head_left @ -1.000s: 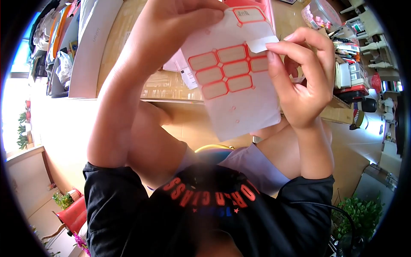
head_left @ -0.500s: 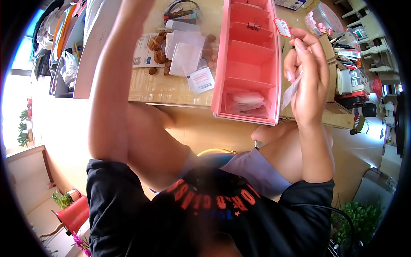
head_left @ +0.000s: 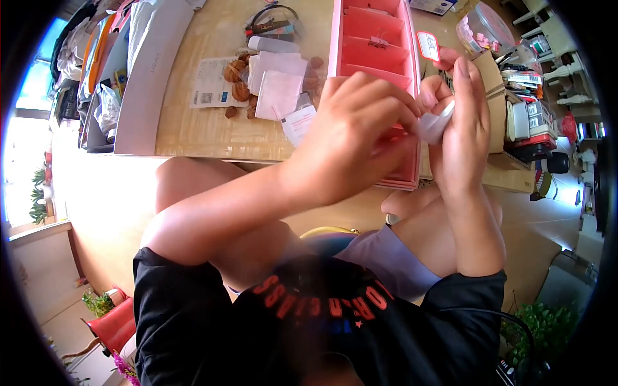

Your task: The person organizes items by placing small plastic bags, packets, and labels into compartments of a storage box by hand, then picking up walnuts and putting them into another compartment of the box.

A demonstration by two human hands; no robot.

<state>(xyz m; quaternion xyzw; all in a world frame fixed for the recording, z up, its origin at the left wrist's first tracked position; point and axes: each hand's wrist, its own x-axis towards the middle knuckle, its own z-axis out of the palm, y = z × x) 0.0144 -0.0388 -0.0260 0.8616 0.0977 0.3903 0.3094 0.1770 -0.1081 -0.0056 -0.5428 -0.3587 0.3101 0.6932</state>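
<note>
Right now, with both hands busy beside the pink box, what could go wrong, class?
First, the red-bordered label juts out past the fingertips of the right hand, so it might bend or catch on the rim of the pink box.
Second, the pale scrap is between that hand and the left hand; a loose grip could let it fall, perhaps into the box.

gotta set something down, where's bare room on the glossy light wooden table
The table is barest between the long white box and the brown walnuts, beyond and nearer than the white printed sheet. It's crowded around the walnuts and pale square packets; the left hand covers part of the pink divided plastic tray, the right hand beside it.
</note>
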